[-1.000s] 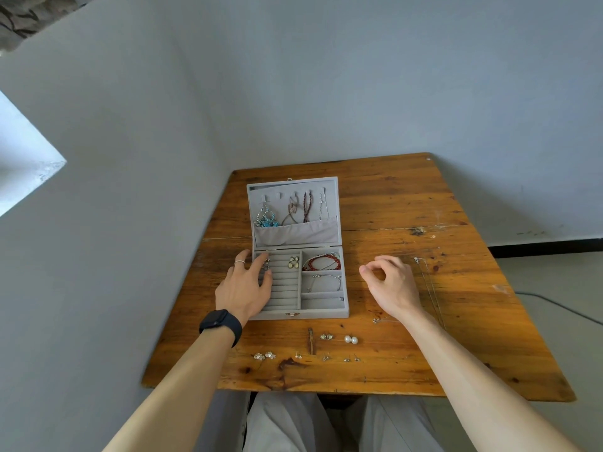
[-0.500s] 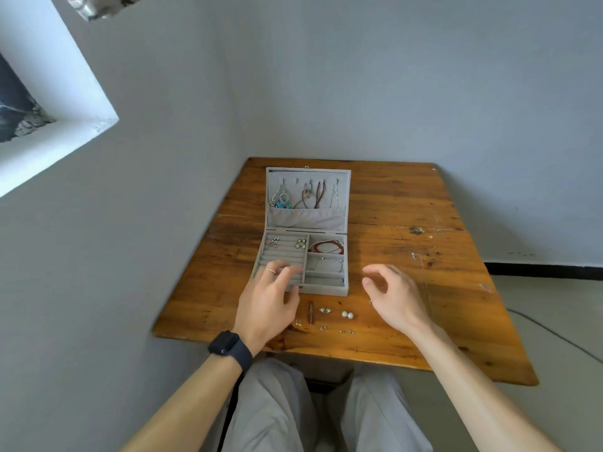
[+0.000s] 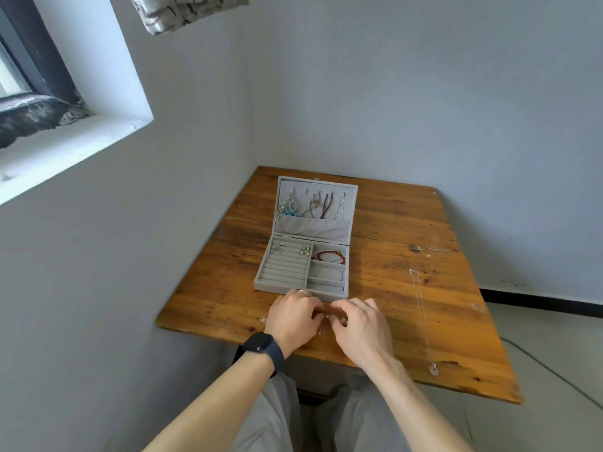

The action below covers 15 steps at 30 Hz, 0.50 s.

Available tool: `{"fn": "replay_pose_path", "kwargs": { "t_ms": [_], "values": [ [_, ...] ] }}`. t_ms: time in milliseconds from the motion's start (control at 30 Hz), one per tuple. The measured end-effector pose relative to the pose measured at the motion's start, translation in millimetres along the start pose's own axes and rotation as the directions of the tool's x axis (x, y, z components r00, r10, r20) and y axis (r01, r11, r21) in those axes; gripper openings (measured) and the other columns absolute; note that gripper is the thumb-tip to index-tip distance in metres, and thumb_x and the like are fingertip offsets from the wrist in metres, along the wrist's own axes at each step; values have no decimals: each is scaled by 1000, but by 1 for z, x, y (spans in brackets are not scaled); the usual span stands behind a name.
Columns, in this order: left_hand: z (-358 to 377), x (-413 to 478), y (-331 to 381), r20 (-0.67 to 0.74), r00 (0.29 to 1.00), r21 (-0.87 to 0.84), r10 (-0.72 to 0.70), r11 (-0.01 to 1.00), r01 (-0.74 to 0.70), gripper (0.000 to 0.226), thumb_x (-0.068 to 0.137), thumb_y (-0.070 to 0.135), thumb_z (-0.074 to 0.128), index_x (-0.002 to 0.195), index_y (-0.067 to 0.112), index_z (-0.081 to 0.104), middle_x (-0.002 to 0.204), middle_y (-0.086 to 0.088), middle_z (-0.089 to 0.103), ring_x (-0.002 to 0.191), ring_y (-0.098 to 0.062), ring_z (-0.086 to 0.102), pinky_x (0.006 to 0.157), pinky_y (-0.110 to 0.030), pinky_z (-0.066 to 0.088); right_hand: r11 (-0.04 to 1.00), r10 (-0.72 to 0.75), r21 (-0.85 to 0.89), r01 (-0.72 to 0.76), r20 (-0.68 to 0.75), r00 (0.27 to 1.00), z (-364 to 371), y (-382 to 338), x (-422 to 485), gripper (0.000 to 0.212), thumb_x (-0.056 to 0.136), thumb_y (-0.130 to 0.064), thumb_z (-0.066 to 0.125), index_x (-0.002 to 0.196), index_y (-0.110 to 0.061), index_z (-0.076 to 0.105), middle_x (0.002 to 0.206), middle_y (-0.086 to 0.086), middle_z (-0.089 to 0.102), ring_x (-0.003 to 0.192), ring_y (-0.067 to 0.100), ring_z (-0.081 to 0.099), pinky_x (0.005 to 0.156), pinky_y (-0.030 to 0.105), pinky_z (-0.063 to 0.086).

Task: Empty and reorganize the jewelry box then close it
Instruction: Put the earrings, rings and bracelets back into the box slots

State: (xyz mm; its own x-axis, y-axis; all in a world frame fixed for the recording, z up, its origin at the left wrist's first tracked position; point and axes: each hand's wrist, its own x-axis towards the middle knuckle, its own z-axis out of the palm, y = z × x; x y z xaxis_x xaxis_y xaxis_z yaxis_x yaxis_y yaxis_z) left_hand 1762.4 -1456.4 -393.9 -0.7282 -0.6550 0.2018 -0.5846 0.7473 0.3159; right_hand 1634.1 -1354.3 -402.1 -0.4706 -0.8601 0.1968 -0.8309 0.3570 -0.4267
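The grey jewelry box [image 3: 284,287] lies open on the wooden table [image 3: 408,223], its lid [image 3: 313,228] flat behind it. Turquoise earrings [image 3: 289,207] and thin necklaces [image 3: 323,205] hang in the lid. Two earrings [image 3: 305,250] sit on the ring rows, and a red bracelet [image 3: 328,255] and a silver bracelet [image 3: 333,270] fill the right compartments. My left hand [image 3: 292,319] and my right hand [image 3: 363,327] meet fingertip to fingertip just in front of the box, fingers curled over small earrings [image 3: 321,332]. A shiny earring [image 3: 344,320] shows at my right fingertips.
A long silver necklace [image 3: 421,308] with a pendant [image 3: 433,369] lies along the table's right side. One loose earring [image 3: 263,319] sits near the front left edge. Walls close in behind and on the left, and a cable [image 3: 554,370] crosses the floor at the right.
My left hand came off the box's ring rows down to the table in front of the box. My right hand moved left to meet it. The view has pulled back and tilted up.
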Motion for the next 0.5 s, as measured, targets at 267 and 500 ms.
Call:
{"fn": "replay_pose_path", "kwargs": {
  "t_ms": [267, 500],
  "values": [
    [-8, 0, -12, -18, 999, -91, -29, 995, 28, 15, 97, 35, 55, 105, 31, 67, 102, 8, 66, 96, -12, 58, 77, -26, 51, 999, -27, -45, 28, 14, 1000, 5, -6, 3, 19, 95, -40, 60, 109, -34, 72, 109, -15, 70, 97, 11, 51, 79, 27, 50],
    [-36, -8, -69, -80, 964, -395, -254, 896, 204, 9, 94, 35, 63, 102, 35, 66, 95, 20, 66, 90, 7, 61, 75, -13, 51, 984, -26, 178, 32, -32, 999, -13, -8, 16, 10, 93, -31, 66, 102, -33, 71, 88, -20, 63, 93, 3, 54, 63, 8, 36]
  ]
}}
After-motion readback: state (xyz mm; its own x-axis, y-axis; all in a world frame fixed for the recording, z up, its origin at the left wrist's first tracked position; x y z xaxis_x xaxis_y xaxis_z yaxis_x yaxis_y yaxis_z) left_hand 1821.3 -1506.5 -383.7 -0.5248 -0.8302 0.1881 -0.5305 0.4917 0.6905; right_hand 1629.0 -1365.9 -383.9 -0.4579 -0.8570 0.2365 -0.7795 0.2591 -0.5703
